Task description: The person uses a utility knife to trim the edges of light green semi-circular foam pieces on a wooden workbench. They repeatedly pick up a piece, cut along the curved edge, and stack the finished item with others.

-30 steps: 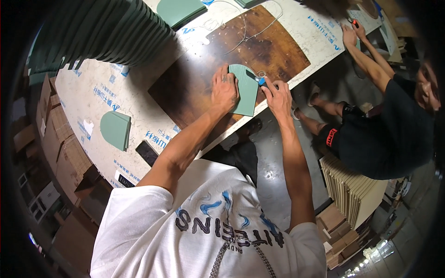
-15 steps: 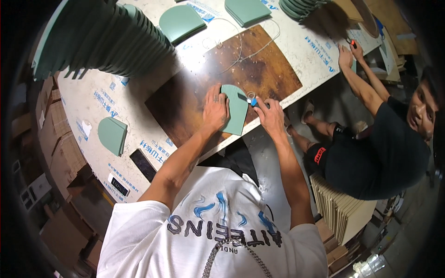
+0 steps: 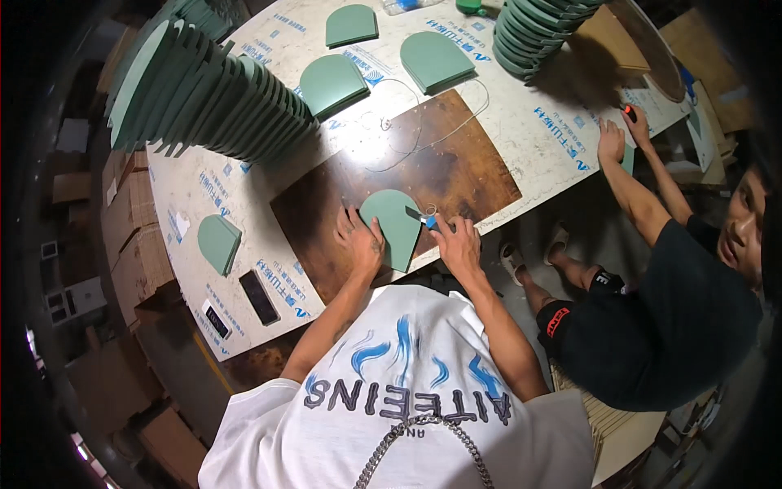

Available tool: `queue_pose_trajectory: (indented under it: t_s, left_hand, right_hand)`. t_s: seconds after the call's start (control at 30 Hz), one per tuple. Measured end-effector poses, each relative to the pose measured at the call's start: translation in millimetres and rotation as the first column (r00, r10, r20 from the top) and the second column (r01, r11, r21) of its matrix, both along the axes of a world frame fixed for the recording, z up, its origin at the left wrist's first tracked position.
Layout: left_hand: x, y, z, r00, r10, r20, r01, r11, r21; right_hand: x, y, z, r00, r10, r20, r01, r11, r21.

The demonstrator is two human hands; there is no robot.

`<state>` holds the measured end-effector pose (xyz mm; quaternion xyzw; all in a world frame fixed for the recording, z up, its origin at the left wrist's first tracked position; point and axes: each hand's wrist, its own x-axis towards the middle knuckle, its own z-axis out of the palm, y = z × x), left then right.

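A green arch-shaped panel (image 3: 389,232) lies on the brown board (image 3: 476,167) near the table's front edge, its rounded end pointing away from me. Along its left side rests my left hand (image 3: 361,243), fingers spread on the board and the thumb at the panel's edge. My right hand (image 3: 458,247) is closed round a blue-handled utility knife (image 3: 427,220). The blade meets the panel's upper right edge. Beside the knife is a thin pale curl (image 3: 431,210), perhaps a trimmed strip.
Stacked green panels stand at the left (image 3: 216,102) and far right (image 3: 538,37). Smaller piles (image 3: 436,59) lie beyond the board, another (image 3: 218,243) at left near a phone (image 3: 259,297) and a small digital display (image 3: 216,321). A co-worker (image 3: 660,301) at right holds an orange-and-black tool (image 3: 629,112).
My view has shifted. The panel has turned slightly, and my left hand has slid from its top toward its left side, fingers spreading. The knife remains at the panel's upper right.
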<state>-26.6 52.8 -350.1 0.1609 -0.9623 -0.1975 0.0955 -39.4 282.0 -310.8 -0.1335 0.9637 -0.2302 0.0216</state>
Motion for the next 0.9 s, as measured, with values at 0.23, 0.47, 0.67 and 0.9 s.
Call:
queue_pose_trajectory:
  t_s: [0.23,0.47,0.67,0.9]
  left_hand:
    - [12.2,9.5,13.3,0.995,0.031,0.091,-0.036,0.998,0.056]
    - [-43.3,21.8,-5.9,0.999,-0.006,0.032,0.006,1.0,0.007]
    - [-49.5,21.2,-13.2,0.998,-0.058,-0.027,0.057,0.997,-0.044]
    - [-53.1,42.8,-3.0,0.998,-0.059,-0.018,0.058,0.995,-0.081]
  right_hand:
    - [-12.2,4.8,-0.7,0.999,0.052,0.011,-0.052,0.999,0.001]
    - [-15.9,0.5,0.1,0.996,0.079,-0.042,-0.079,0.997,0.015]
    - [-17.6,0.0,-4.0,0.998,0.044,-0.05,-0.043,0.999,0.016]
    - [-19.9,18.8,-6.2,0.995,0.045,-0.086,-0.047,0.999,-0.022]
